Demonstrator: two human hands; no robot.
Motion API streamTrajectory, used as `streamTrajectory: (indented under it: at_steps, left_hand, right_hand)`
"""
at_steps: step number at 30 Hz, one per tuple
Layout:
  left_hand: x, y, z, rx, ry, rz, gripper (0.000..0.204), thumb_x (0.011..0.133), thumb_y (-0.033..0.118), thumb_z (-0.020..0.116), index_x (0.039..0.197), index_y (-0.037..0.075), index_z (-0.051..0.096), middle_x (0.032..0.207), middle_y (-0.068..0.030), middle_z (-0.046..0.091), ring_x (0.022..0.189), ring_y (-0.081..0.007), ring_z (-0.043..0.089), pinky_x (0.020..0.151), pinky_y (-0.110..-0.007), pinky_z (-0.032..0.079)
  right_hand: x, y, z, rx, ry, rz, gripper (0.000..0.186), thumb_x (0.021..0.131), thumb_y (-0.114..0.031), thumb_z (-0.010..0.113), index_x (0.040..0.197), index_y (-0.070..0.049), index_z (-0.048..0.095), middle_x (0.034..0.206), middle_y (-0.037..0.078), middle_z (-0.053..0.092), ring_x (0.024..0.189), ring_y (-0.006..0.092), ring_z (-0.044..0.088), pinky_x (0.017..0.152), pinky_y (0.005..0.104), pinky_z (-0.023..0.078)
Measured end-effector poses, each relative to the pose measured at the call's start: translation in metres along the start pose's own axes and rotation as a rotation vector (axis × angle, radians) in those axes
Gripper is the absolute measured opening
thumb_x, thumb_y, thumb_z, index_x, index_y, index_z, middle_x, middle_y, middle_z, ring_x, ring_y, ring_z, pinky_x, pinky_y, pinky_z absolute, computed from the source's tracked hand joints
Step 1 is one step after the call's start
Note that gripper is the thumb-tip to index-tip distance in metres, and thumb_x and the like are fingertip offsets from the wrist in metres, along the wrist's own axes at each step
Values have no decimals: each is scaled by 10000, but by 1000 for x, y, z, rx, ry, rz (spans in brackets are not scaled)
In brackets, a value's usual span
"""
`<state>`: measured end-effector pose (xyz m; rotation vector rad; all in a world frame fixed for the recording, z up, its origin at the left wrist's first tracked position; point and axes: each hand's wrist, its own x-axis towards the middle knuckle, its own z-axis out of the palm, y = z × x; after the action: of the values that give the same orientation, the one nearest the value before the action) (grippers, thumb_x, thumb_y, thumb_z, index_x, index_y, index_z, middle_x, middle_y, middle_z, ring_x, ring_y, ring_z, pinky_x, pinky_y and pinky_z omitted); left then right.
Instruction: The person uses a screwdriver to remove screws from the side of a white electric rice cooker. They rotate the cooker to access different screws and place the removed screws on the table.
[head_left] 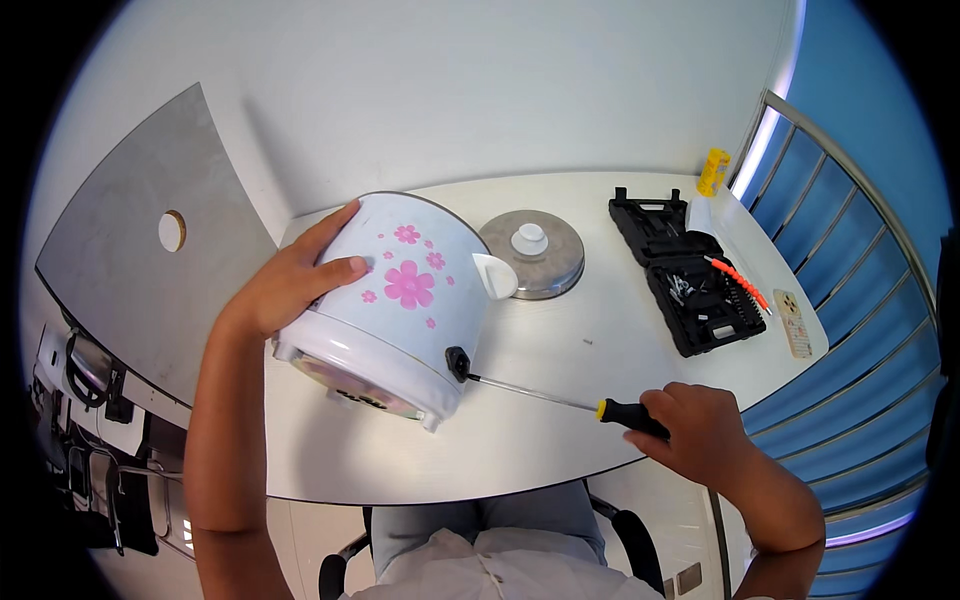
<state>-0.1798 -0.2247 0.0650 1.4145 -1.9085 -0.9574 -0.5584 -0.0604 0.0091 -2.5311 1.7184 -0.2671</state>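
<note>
A white rice cooker (pixel 400 325) with pink flowers lies tilted on the table, its base turned partly toward me. My left hand (pixel 290 270) grips its upper left side, thumb on the wall and fingers round the rim. In my right hand (pixel 690 425) is a screwdriver (pixel 540 395) with a black and yellow handle. Its tip touches, or is very near, the black power socket (pixel 458 363) low on the cooker's side. A white side handle (pixel 496 277) sticks out to the right. The metal lid (pixel 545 262) with a white knob lies behind the cooker.
An open black tool case (pixel 690 270) with small bits lies at the right, an orange flexible shaft (pixel 737 282) across it. Beyond are a yellow bottle (pixel 713 172) and a pale remote control (pixel 793 323). A metal railing (pixel 860 195) borders the right; a grey panel (pixel 130 240) stands left.
</note>
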Motion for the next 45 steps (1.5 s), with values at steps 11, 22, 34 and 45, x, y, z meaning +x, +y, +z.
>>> streamTrajectory:
  at_steps: [11, 22, 34, 45]
  left_hand:
    - [3, -3, -1, 29, 3, 20, 874, 739, 421, 696, 1467, 94, 339, 1394, -212, 450, 1250, -327, 459, 1047, -351, 339]
    - [3, 1, 2, -8, -11, 12, 866, 745, 416, 695, 1467, 97, 340, 1392, -209, 450, 1251, -321, 454, 1054, -348, 327]
    - [1, 7, 3, 36, -18, -8, 983, 695, 528, 693, 1472, 64, 309, 1404, -211, 428, 1287, -331, 415, 1080, -364, 289]
    - [4, -1, 1, -12, -12, 21, 902, 729, 445, 724, 1462, 81, 344, 1398, -217, 443, 1270, -333, 440, 1060, -360, 321]
  right_hand:
    - [0, 12, -9, 284, 52, -4, 384, 712, -169, 716, 1083, -115, 633, 869, 84, 563, 727, 248, 553, 625, 358, 471]
    - [-13, -2, 8, -30, 130, -32, 403, 668, -120, 755, 1007, -72, 542, 986, 94, 507, 795, 266, 555, 616, 325, 470]
    - [1, 13, -4, 363, -26, 65, 379, 747, -259, 727, 1061, -94, 595, 780, 72, 592, 675, 240, 576, 605, 344, 453]
    - [-8, -6, 9, 18, 143, 24, 342, 679, -157, 773, 934, -75, 560, 906, 72, 488, 666, 215, 546, 538, 329, 456]
